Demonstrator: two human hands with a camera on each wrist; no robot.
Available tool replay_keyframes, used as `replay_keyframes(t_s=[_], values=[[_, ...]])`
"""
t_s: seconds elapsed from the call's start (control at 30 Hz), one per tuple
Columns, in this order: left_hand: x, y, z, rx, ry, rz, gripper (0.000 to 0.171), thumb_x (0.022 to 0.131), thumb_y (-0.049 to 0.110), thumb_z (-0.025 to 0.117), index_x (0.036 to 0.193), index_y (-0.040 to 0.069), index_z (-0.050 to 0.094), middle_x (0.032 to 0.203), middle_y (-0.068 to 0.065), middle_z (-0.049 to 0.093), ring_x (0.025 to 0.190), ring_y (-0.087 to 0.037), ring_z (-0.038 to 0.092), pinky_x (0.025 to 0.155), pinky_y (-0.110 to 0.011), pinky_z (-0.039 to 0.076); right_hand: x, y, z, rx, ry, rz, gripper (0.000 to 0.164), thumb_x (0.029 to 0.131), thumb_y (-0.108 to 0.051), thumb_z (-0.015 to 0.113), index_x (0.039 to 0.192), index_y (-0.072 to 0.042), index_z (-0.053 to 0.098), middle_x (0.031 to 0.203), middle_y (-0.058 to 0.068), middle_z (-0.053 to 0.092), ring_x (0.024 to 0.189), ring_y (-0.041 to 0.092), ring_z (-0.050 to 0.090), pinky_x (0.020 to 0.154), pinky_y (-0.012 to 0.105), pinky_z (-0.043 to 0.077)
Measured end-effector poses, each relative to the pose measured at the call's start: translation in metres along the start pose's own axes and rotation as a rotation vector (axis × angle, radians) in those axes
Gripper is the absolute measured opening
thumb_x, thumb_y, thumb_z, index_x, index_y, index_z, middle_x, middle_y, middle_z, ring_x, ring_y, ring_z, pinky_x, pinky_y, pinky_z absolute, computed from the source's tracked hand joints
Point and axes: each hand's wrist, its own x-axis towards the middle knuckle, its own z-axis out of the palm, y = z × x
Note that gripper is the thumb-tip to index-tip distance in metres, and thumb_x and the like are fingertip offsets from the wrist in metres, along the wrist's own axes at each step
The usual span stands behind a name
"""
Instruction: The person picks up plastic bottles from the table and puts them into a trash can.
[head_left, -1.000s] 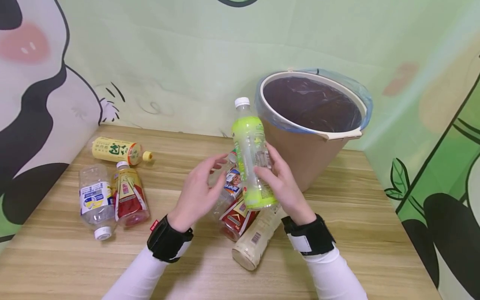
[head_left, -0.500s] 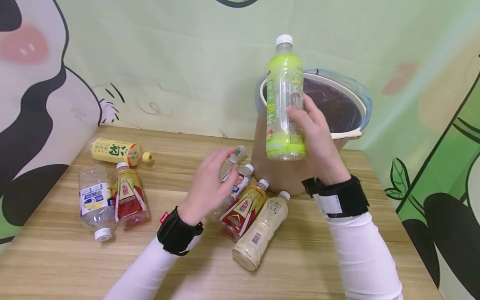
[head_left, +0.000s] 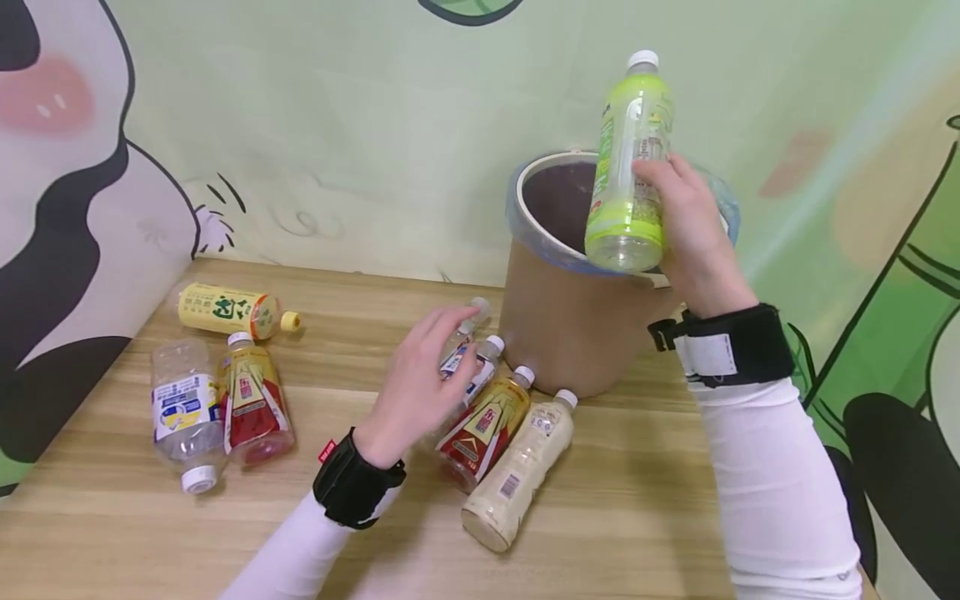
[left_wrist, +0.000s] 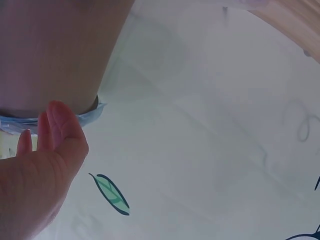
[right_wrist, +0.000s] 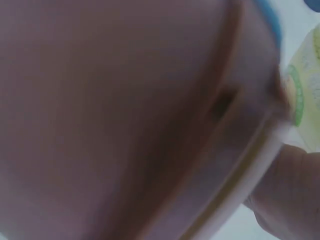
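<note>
In the head view my right hand (head_left: 697, 229) grips a clear plastic bottle (head_left: 633, 167) with a bright green label and white cap. It is tilted, cap up, and overlaps the opening of a brown trash can (head_left: 577, 325). My left hand (head_left: 423, 375) holds nothing, its fingers loosely bent above several bottles lying by the can. Among them are a red and gold bottle (head_left: 486, 429) and a cream bottle (head_left: 519, 475); the hand partly hides the clear ones behind. In the right wrist view the can fills most of the picture, with the green-labelled bottle (right_wrist: 307, 85) at the right edge.
A blue plastic liner (head_left: 517, 217) folds over the can's rim. At the left of the wooden table (head_left: 345, 550) lie a yellow bottle (head_left: 225, 308), a clear bottle with a white label (head_left: 185, 408) and another red and gold bottle (head_left: 255, 404). A printed cloth wall stands behind.
My right hand has lifted the green-labelled bottle up and to the right, from over the other bottles to over the can. My left hand has shifted slightly right and stays by the bottles.
</note>
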Motion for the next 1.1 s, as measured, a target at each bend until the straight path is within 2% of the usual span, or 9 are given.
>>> replay_keyframes(t_s=[0.17, 0.3, 0.43, 0.6, 0.67, 0.77, 0.9, 1.1], values=[[-0.002, 0.0, -0.002, -0.006, 0.002, -0.008, 0.043, 0.095, 0.014, 0.061, 0.138, 0.006, 0.057, 0.134, -0.012, 0.065, 0.126, -0.028, 0.06, 0.109, -0.046, 0.05, 0.013, -0.002, -0.009, -0.064, 0.053, 0.055, 0.064, 0.103, -0.035, 0.052, 0.16, -0.022, 0.025, 0.146, 0.002, 0.046, 0.121, 0.015, 0.051, 0.104, 0.032, 0.044], [-0.003, -0.001, -0.002, -0.003, 0.004, -0.007, 0.043, 0.095, 0.013, 0.062, 0.137, 0.005, 0.057, 0.134, -0.013, 0.064, 0.126, -0.029, 0.06, 0.108, -0.046, 0.05, 0.022, 0.001, -0.012, -0.151, 0.076, 0.07, 0.065, 0.103, -0.034, 0.052, 0.16, -0.02, 0.023, 0.138, 0.0, 0.048, 0.114, 0.013, 0.052, 0.102, 0.031, 0.043], [-0.005, -0.003, -0.002, -0.004, 0.009, -0.005, 0.043, 0.094, 0.012, 0.063, 0.136, 0.004, 0.058, 0.133, -0.013, 0.065, 0.125, -0.029, 0.061, 0.107, -0.045, 0.05, 0.03, 0.007, -0.014, -0.344, 0.11, 0.075, 0.066, 0.102, -0.039, 0.049, 0.158, -0.017, 0.022, 0.124, -0.003, 0.049, 0.106, 0.011, 0.053, 0.094, 0.029, 0.046], [-0.006, -0.006, -0.002, -0.01, 0.006, -0.004, 0.044, 0.093, 0.011, 0.063, 0.136, 0.003, 0.058, 0.131, -0.013, 0.065, 0.124, -0.029, 0.061, 0.107, -0.045, 0.051, 0.033, 0.015, -0.018, -0.623, 0.136, 0.092, 0.072, 0.101, -0.048, 0.044, 0.158, -0.015, 0.015, 0.132, 0.005, 0.045, 0.108, 0.015, 0.052, 0.088, 0.029, 0.047], [-0.007, -0.007, -0.002, -0.011, 0.002, -0.004, 0.044, 0.093, 0.011, 0.063, 0.136, 0.003, 0.058, 0.132, -0.013, 0.065, 0.125, -0.029, 0.061, 0.108, -0.045, 0.05, 0.033, 0.019, -0.019, -0.688, 0.137, 0.082, 0.072, 0.1, -0.048, 0.043, 0.157, -0.012, 0.016, 0.135, 0.011, 0.045, 0.11, 0.02, 0.052, 0.089, 0.032, 0.048], [-0.008, -0.007, -0.003, -0.012, -0.002, -0.008, 0.045, 0.093, 0.012, 0.063, 0.137, 0.004, 0.057, 0.134, -0.013, 0.064, 0.126, -0.029, 0.06, 0.109, -0.046, 0.049, 0.032, 0.023, -0.019, -0.761, 0.137, 0.047, 0.077, 0.1, -0.045, 0.041, 0.16, -0.007, 0.011, 0.145, 0.023, 0.042, 0.125, 0.03, 0.048, 0.104, 0.043, 0.046], [-0.009, -0.008, -0.004, -0.011, -0.008, -0.017, 0.046, 0.093, 0.012, 0.064, 0.138, 0.005, 0.056, 0.135, -0.013, 0.063, 0.127, -0.029, 0.059, 0.109, -0.046, 0.049, 0.028, 0.025, -0.017, -0.85, 0.144, 0.001, 0.082, 0.099, -0.043, 0.04, 0.162, -0.004, 0.005, 0.153, 0.029, 0.038, 0.139, 0.039, 0.04, 0.119, 0.056, 0.034], [-0.009, -0.009, -0.004, -0.007, 0.001, -0.018, 0.045, 0.093, 0.011, 0.064, 0.138, 0.004, 0.057, 0.134, -0.013, 0.064, 0.125, -0.029, 0.06, 0.108, -0.046, 0.05, 0.019, 0.027, -0.01, -0.879, 0.159, -0.064, 0.072, 0.098, -0.039, 0.041, 0.161, -0.008, 0.021, 0.147, 0.024, 0.047, 0.133, 0.039, 0.049, 0.113, 0.057, 0.041]])
